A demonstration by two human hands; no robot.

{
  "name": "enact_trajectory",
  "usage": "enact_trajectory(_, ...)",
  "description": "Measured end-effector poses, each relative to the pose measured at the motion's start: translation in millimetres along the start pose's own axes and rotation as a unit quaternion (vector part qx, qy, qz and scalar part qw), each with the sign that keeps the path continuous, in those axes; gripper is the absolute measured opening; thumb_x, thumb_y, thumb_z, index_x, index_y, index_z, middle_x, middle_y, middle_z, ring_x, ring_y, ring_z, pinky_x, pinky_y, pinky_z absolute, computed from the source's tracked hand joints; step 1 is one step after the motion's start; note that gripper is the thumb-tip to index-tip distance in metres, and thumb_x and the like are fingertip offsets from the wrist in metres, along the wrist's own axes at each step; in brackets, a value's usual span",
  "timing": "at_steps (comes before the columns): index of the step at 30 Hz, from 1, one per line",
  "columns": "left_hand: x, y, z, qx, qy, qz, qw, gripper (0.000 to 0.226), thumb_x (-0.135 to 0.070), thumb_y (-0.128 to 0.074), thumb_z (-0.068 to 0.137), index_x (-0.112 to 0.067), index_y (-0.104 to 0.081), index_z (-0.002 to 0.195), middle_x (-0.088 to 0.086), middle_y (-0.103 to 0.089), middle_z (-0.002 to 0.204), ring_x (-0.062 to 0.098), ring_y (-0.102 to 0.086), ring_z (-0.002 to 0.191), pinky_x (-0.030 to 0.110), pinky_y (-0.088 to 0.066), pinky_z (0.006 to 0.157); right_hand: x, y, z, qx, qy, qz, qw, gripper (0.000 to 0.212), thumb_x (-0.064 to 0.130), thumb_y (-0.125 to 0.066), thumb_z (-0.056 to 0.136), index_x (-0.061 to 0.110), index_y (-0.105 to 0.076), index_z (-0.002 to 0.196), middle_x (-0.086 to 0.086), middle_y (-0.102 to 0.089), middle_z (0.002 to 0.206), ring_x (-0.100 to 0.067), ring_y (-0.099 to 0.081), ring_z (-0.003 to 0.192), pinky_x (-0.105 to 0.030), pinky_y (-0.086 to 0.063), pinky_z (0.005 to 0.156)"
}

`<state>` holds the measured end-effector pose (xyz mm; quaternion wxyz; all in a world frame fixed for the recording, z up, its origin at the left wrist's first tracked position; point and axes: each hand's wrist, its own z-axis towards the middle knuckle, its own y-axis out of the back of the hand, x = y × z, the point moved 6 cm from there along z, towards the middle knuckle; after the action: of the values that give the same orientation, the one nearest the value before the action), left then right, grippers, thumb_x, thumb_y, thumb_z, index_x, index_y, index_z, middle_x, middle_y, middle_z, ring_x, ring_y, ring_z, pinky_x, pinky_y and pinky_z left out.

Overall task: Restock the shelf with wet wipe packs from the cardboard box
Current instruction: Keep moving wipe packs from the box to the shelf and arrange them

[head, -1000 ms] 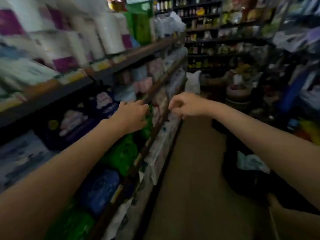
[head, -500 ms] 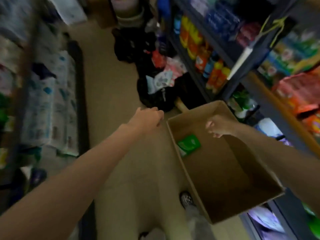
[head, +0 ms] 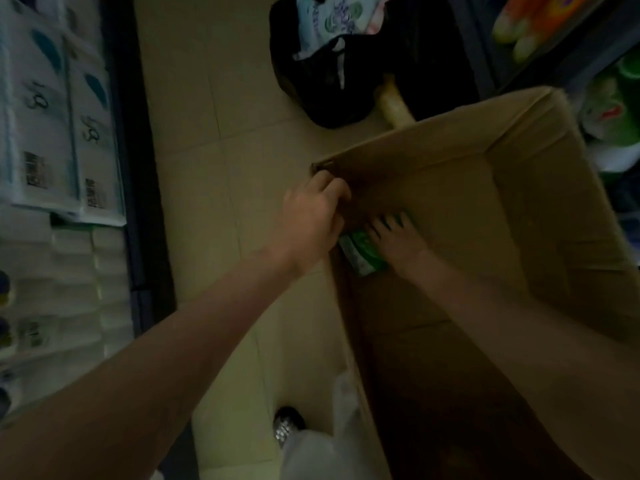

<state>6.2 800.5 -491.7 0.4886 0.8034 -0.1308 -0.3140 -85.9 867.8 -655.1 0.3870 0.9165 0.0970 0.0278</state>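
A big open cardboard box (head: 450, 143) stands on the floor at the right. A green wet wipe pack (head: 362, 252) lies in its near-left corner on the bottom. My right hand (head: 398, 237) is down inside the box with its fingers spread on top of that pack. My left hand (head: 311, 216) grips the box's left wall near the corner, fingers curled over the rim. The shelf (head: 138, 168) with white tissue packs runs along the left edge.
A black plastic bag (head: 332, 81) with packaged goods sits on the tiled floor beyond the box. Another shelf with bottles (head: 519, 26) is at the upper right. My shoe (head: 287, 424) shows at the bottom, beside the box.
My view has dropped from the shelf to the box. My right hand went down into the box onto the green pack, and my left hand took hold of the box wall.
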Motion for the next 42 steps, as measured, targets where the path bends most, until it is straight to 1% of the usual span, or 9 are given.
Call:
enact_trajectory(7,-15,7,-3,0.005,0.104,-0.064,0.992,0.042,-0.021,-0.055,0.088,-0.012,-0.045,0.128,0.006,-0.054,0.127,0.023,-0.053,0.116,0.040,-0.038,0.103,-59,53,-71,-0.085,-0.118,0.241,0.960,0.093,0.043,-0.076,0.066,0.010,-0.027,0.137,-0.012,-0.030,0.137,-0.033,-0.032,0.124,-0.043,-0.028,0.101)
enact_trajectory(10,-26,51,0,0.009,0.248,-0.302,0.920,0.047,-0.034,-0.067,0.082,-0.007,-0.052,0.116,0.007,-0.063,0.107,0.016,-0.059,0.085,0.015,-0.051,0.067,-70,142,-123,-0.248,-0.086,0.258,0.930,0.094,0.044,-0.077,0.061,0.011,-0.031,0.135,-0.010,-0.035,0.130,-0.029,-0.035,0.120,-0.038,-0.029,0.092)
enact_trajectory(13,-45,123,-2,-0.014,0.226,-0.424,0.877,0.032,-0.019,-0.065,0.085,-0.005,-0.058,0.113,0.004,-0.061,0.095,0.005,-0.052,0.066,0.001,-0.041,0.042,-65,236,-164,-0.348,-0.033,0.272,0.897,0.093,0.048,-0.076,0.063,0.013,-0.032,0.137,-0.008,-0.039,0.128,-0.026,-0.039,0.116,-0.035,-0.031,0.090)
enact_trajectory(19,-12,248,-63,0.044,0.142,-0.223,0.963,0.021,-0.025,-0.071,0.080,-0.011,-0.062,0.094,0.000,-0.059,0.081,0.006,-0.051,0.064,0.008,-0.038,0.050,-30,362,-207,-0.153,0.112,0.575,0.796,0.038,0.032,-0.065,0.084,0.019,-0.054,0.118,0.007,-0.062,0.089,-0.005,-0.057,0.071,-0.016,-0.040,0.055)
enact_trajectory(24,45,330,-165,0.024,0.123,-0.234,0.964,0.012,-0.026,-0.074,0.076,-0.025,-0.066,0.085,-0.012,-0.068,0.080,0.005,-0.063,0.077,0.019,-0.048,0.076,80,460,-232,-0.172,0.228,0.534,0.796,0.020,0.017,-0.068,0.083,0.004,-0.065,0.097,0.003,-0.056,0.060,-0.001,-0.046,0.042,-0.012,-0.032,0.039)
enact_trajectory(28,99,395,-256,-0.003,0.130,-0.190,0.973,0.013,-0.021,-0.075,0.075,-0.022,-0.066,0.083,-0.015,-0.068,0.074,-0.003,-0.064,0.068,0.005,-0.047,0.061,198,536,-261,-0.201,0.297,0.430,0.828,0.011,0.007,-0.069,0.081,0.003,-0.065,0.090,-0.004,-0.053,0.059,-0.005,-0.044,0.045,-0.012,-0.032,0.040)
enact_trajectory(32,153,462,-369,-0.087,0.153,-0.095,0.980,0.014,-0.025,-0.073,0.078,-0.016,-0.064,0.085,-0.001,-0.061,0.076,0.009,-0.055,0.067,0.017,-0.040,0.062,326,614,-296,-0.225,0.381,0.296,0.847,0.006,0.001,-0.068,0.080,0.006,-0.065,0.082,0.010,-0.052,0.036,0.001,-0.045,0.033,-0.008,-0.033,0.038)
enact_trajectory(36,197,538,-505,-0.217,0.212,-0.045,0.952,0.015,-0.028,-0.065,0.085,-0.016,-0.060,0.076,-0.008,-0.048,0.058,-0.001,-0.043,0.044,0.013,-0.031,0.049,444,685,-354,-0.284,0.471,0.264,0.792,0.005,0.009,-0.069,0.081,0.007,-0.066,0.077,0.009,-0.052,0.042,0.001,-0.045,0.034,-0.011,-0.035,0.039)
enact_trajectory(42,223,604,-682,-0.378,0.258,-0.069,0.887,0.017,-0.021,-0.063,0.086,-0.030,-0.062,0.072,-0.017,-0.058,0.050,-0.008,-0.049,0.048,0.008,-0.036,0.053,597,749,-428,-0.266,0.603,0.309,0.686,0.014,0.017,-0.067,0.084,0.019,-0.061,0.071,0.006,-0.051,0.047,-0.003,-0.042,0.036,-0.017,-0.031,0.036)
